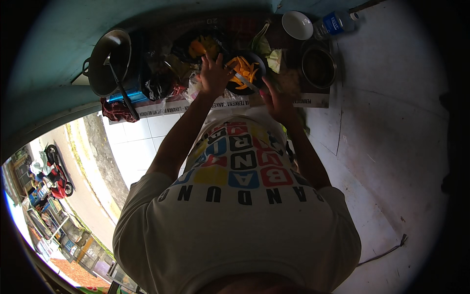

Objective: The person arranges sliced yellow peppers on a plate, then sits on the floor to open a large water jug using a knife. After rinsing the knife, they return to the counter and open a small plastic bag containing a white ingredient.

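My right hand is wrapped round the handle of a knife, whose blade points left over a dark round dish. Orange strips, which look like cut carrot, lie in that dish. My left hand is beside the dish's left edge with its fingers spread and nothing visible in it. Just beyond its fingertips, a black plastic bag lies open with orange and yellowish pieces inside. Pale green leaves, possibly cabbage, lie to the right of the dish.
At the far left stands a deep wok with a long-handled spatula in it. To the right are a metal pot, a white bowl and a plastic water bottle. Printed sheeting lies under the things.
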